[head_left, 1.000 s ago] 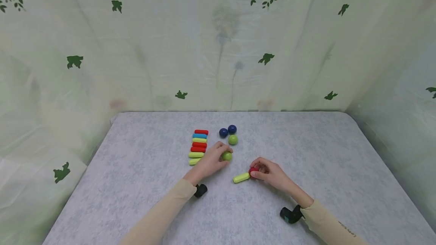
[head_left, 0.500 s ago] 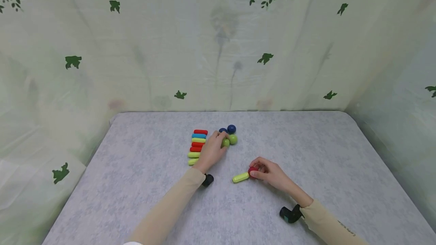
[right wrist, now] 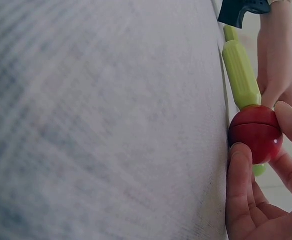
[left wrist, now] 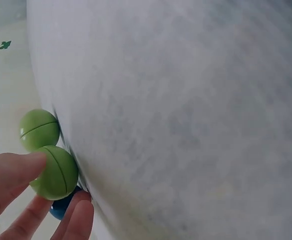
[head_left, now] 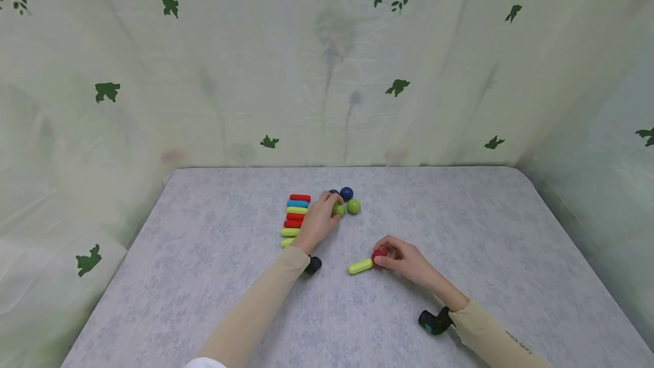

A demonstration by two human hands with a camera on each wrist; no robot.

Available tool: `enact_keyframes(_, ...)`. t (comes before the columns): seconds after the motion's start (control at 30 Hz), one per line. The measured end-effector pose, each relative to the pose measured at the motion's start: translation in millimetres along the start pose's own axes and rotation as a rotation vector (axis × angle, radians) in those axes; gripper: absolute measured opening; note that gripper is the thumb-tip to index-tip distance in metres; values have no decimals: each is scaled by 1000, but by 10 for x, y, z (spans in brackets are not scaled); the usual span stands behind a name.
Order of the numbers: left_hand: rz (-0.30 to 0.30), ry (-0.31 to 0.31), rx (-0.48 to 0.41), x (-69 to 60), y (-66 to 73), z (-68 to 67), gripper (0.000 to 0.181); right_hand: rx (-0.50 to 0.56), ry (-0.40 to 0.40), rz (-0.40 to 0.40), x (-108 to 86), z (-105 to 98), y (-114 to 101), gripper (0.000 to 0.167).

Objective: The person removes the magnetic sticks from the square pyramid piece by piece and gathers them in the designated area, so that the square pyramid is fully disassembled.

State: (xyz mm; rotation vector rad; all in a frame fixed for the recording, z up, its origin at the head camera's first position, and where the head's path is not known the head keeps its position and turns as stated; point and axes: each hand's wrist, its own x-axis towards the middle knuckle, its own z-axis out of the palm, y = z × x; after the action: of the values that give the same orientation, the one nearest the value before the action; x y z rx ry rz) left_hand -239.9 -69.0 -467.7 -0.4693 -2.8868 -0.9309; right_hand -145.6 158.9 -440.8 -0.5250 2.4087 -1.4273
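Note:
With thumb and fingers, the left hand (head_left: 319, 221) holds a green ball (head_left: 338, 209) on the table, seen closely as a green ball (left wrist: 56, 172) in the left wrist view. Another green ball (head_left: 353, 206) lies just right of it, and two dark blue balls, one (head_left: 346, 193) partly beside the other, sit behind. The right hand (head_left: 409, 263) pinches a red ball (right wrist: 255, 134) between thumb and fingers. A yellow-green stick (head_left: 360, 267) lies at the red ball's left side, its end against the ball.
Left of the left hand lies a column of several sticks, among them a red one (head_left: 300, 198), a blue one (head_left: 298, 204) and yellow-green ones (head_left: 290, 233). The grey table (head_left: 204, 277) ends at a patterned curtain (head_left: 286, 72) behind.
The left hand has moved away from the body with its green ball, up to the other balls. The second green ball has shifted slightly right. The right hand stays in place on the red ball.

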Motion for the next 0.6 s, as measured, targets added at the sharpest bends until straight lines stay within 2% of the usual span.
enact_keyframes(0.1, -1, 7, 8, -28, 5, -32, 28, -2, -2, 4, 1, -1, 1, 19)
enact_keyframes(0.23, 30, 23, 24, -98, -12, -96, 29, -3, -4, 10, 2, -3, 5, 19)
enact_keyframes(0.33, 52, -3, -9, -174, -21, -145, 26, -6, -4, 12, 3, -1, 9, 20)
enact_keyframes(0.43, 91, -92, -79, -258, -7, -183, 23, -10, -1, 14, 3, 0, 8, 20)
enact_keyframes(0.6, 212, -334, -208, -406, 57, -196, 19, -14, 4, 27, 1, 6, -14, 20)
